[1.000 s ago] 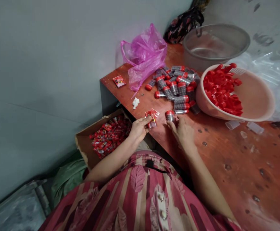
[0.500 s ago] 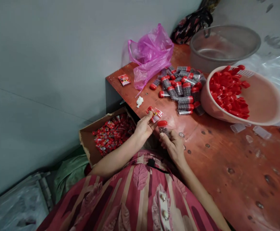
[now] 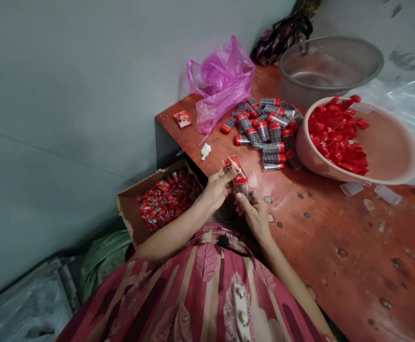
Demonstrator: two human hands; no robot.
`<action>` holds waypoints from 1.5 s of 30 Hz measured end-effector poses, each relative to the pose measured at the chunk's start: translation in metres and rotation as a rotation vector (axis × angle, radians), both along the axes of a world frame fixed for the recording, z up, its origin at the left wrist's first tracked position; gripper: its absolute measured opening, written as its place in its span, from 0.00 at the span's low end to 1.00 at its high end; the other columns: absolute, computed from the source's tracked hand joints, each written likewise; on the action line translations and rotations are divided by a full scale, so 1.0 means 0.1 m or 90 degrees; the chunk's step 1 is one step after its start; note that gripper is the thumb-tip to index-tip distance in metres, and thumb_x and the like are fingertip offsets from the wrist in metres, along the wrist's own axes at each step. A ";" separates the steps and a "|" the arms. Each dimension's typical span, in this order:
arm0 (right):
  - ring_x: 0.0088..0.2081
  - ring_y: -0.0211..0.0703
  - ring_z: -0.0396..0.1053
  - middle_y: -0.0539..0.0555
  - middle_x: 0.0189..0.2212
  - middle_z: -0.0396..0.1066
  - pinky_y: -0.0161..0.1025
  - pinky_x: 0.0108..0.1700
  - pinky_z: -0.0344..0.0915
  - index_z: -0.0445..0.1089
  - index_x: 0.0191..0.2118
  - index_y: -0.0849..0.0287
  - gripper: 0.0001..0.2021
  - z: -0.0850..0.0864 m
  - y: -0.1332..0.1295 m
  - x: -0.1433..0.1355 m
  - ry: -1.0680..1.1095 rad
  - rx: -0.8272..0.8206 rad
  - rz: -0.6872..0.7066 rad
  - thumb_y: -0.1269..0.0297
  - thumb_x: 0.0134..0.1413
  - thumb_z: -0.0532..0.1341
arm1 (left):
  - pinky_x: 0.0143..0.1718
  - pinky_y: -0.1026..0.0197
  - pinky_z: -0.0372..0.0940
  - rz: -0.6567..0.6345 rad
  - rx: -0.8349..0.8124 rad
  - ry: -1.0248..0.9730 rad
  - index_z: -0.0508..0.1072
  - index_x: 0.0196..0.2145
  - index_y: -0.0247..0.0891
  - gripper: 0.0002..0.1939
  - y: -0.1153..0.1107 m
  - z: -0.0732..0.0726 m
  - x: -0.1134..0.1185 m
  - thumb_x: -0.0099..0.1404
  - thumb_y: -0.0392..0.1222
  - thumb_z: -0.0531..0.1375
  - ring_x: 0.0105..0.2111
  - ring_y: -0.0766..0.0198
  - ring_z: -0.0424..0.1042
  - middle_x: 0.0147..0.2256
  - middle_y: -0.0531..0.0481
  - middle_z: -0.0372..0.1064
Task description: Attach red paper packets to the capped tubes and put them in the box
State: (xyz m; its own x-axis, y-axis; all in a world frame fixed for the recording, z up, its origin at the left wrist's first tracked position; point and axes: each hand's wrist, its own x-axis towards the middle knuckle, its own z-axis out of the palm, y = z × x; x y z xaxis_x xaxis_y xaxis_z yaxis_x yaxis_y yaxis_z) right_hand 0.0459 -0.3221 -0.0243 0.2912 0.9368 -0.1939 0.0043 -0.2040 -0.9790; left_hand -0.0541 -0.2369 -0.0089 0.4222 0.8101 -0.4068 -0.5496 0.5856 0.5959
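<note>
L hand point(image 3: 217, 191) has a closed pinch on a small flat clear-plastic packet w/ red print point(image 3: 231, 165). R hand point(image 3: 257, 209) grips the low end of a small round clear-plastic tube w/ a red cap point(image 3: 242, 188). Both things are by the near edge of the red wood surface point(image 3: 321, 251).

What's new: ½ sec ago there was a gap betw. tube & packet; now the cap end meets the packet. So I'd say both hands now work on 1 spot. Can't tell if the cap is in the packet or just behind it.

Further out: crumpled white scrap point(image 3: 206, 151) at 10-11 o'clock, pile of red-capped clear tubes point(image 3: 274, 133) at 1, round pale-pink plastic bowl point(image 3: 394, 154) w/ red caps at 2-3, brown cardboard box point(image 3: 131, 209) of red packs at 9.
</note>
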 end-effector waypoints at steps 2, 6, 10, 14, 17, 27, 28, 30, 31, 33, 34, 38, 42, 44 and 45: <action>0.19 0.33 0.62 0.46 0.22 0.67 0.31 0.20 0.59 0.65 0.36 0.57 0.12 -0.02 0.00 0.01 -0.044 0.009 -0.009 0.54 0.53 0.60 | 0.28 0.65 0.63 -0.034 0.010 0.043 0.71 0.27 0.31 0.18 0.00 -0.01 -0.01 0.43 0.45 0.71 0.23 0.70 0.68 0.24 0.52 0.71; 0.20 0.34 0.62 0.46 0.22 0.66 0.32 0.22 0.59 0.66 0.36 0.57 0.11 -0.04 -0.01 0.04 -0.112 0.031 -0.006 0.55 0.53 0.61 | 0.29 0.63 0.64 -0.065 0.032 0.098 0.74 0.27 0.29 0.16 0.01 0.00 -0.02 0.43 0.43 0.71 0.23 0.69 0.68 0.24 0.51 0.71; 0.18 0.33 0.61 0.45 0.20 0.66 0.31 0.19 0.57 0.66 0.33 0.57 0.10 0.00 -0.01 0.07 0.008 0.009 0.042 0.56 0.53 0.61 | 0.29 0.61 0.64 -0.138 0.053 0.093 0.75 0.25 0.28 0.16 0.05 0.03 -0.07 0.42 0.43 0.71 0.23 0.66 0.69 0.23 0.49 0.71; 0.16 0.32 0.60 0.46 0.20 0.68 0.30 0.16 0.55 0.65 0.30 0.57 0.11 0.02 0.01 0.08 0.138 -0.011 0.063 0.55 0.52 0.61 | 0.29 0.60 0.64 -0.172 0.077 0.106 0.75 0.25 0.28 0.16 0.08 0.02 -0.09 0.43 0.45 0.70 0.24 0.65 0.70 0.23 0.48 0.71; 0.18 0.32 0.60 0.45 0.20 0.66 0.30 0.19 0.57 0.66 0.30 0.57 0.10 0.02 0.01 0.07 0.021 0.013 0.004 0.56 0.51 0.62 | 0.29 0.61 0.64 -0.137 0.095 0.154 0.76 0.25 0.29 0.16 0.07 -0.02 -0.07 0.43 0.44 0.70 0.23 0.67 0.68 0.23 0.50 0.70; 0.15 0.30 0.57 0.45 0.18 0.65 0.28 0.16 0.52 0.66 0.30 0.58 0.11 0.10 0.04 0.07 0.094 -0.037 0.047 0.55 0.50 0.62 | 0.25 0.62 0.63 -0.183 0.072 0.081 0.75 0.28 0.29 0.16 0.00 -0.02 -0.05 0.47 0.46 0.68 0.21 0.66 0.68 0.23 0.48 0.71; 0.16 0.30 0.58 0.44 0.18 0.65 0.28 0.16 0.54 0.67 0.31 0.58 0.10 0.10 0.04 0.07 0.052 -0.029 0.043 0.56 0.50 0.62 | 0.24 0.62 0.63 -0.176 0.070 0.082 0.75 0.29 0.29 0.16 0.00 -0.04 -0.05 0.48 0.46 0.68 0.21 0.66 0.68 0.23 0.49 0.70; 0.17 0.31 0.59 0.44 0.18 0.64 0.28 0.18 0.56 0.68 0.33 0.58 0.10 0.11 0.04 0.08 0.004 -0.020 0.040 0.56 0.51 0.62 | 0.24 0.62 0.63 -0.161 0.073 0.091 0.75 0.29 0.29 0.16 -0.01 -0.07 -0.05 0.48 0.45 0.68 0.21 0.67 0.68 0.23 0.49 0.71; 0.17 0.31 0.59 0.44 0.18 0.64 0.28 0.17 0.56 0.68 0.33 0.58 0.10 0.11 0.04 0.08 0.009 -0.019 0.044 0.56 0.51 0.62 | 0.24 0.63 0.63 -0.163 0.080 0.094 0.75 0.29 0.28 0.16 -0.02 -0.08 -0.05 0.48 0.45 0.68 0.21 0.67 0.68 0.23 0.48 0.71; 0.16 0.30 0.59 0.45 0.18 0.65 0.28 0.16 0.54 0.67 0.31 0.58 0.10 0.10 0.04 0.08 0.060 -0.024 0.053 0.56 0.51 0.62 | 0.24 0.63 0.62 -0.193 0.097 0.095 0.75 0.29 0.28 0.16 -0.05 -0.09 -0.07 0.48 0.45 0.68 0.20 0.68 0.67 0.23 0.48 0.70; 0.16 0.30 0.58 0.45 0.18 0.65 0.28 0.15 0.53 0.67 0.30 0.58 0.11 0.10 0.05 0.08 0.092 -0.030 0.055 0.56 0.50 0.62 | 0.23 0.63 0.62 -0.214 0.106 0.090 0.75 0.28 0.27 0.16 -0.06 -0.09 -0.08 0.48 0.45 0.67 0.19 0.68 0.67 0.22 0.48 0.70; 0.16 0.30 0.60 0.46 0.19 0.67 0.28 0.15 0.56 0.66 0.29 0.58 0.11 0.09 0.07 0.04 0.198 -0.031 0.042 0.55 0.49 0.63 | 0.21 0.62 0.61 -0.256 0.113 0.053 0.73 0.26 0.28 0.16 -0.08 -0.05 -0.13 0.52 0.47 0.65 0.17 0.68 0.65 0.18 0.50 0.66; 0.27 0.36 0.71 0.49 0.29 0.72 0.33 0.26 0.69 0.66 0.42 0.56 0.15 0.09 0.06 0.01 0.232 0.033 0.045 0.57 0.49 0.64 | 0.18 0.64 0.57 -0.172 0.083 0.063 0.74 0.28 0.27 0.18 -0.04 -0.03 -0.15 0.50 0.49 0.67 0.16 0.70 0.62 0.20 0.50 0.67; 0.28 0.37 0.72 0.48 0.28 0.72 0.35 0.29 0.70 0.65 0.44 0.55 0.16 0.09 0.05 0.02 0.229 0.046 0.043 0.58 0.50 0.64 | 0.19 0.64 0.58 -0.153 0.076 0.075 0.74 0.27 0.27 0.18 -0.05 -0.03 -0.14 0.48 0.48 0.68 0.17 0.70 0.63 0.21 0.48 0.68; 0.27 0.37 0.72 0.47 0.26 0.72 0.35 0.29 0.70 0.65 0.42 0.55 0.15 0.08 0.06 0.03 0.224 0.043 0.040 0.58 0.49 0.64 | 0.20 0.63 0.58 -0.161 0.075 0.073 0.74 0.26 0.27 0.17 -0.07 -0.03 -0.13 0.47 0.47 0.68 0.17 0.69 0.63 0.21 0.49 0.68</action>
State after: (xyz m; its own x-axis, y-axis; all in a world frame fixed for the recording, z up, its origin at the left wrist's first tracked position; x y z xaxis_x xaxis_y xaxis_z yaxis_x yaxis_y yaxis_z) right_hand 0.0489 -0.3165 -0.0159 0.1594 0.9649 -0.2088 -0.3254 -0.1483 -0.9339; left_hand -0.0673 -0.2434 -0.0122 0.5742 0.7293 -0.3720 -0.3203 0.6183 0.7177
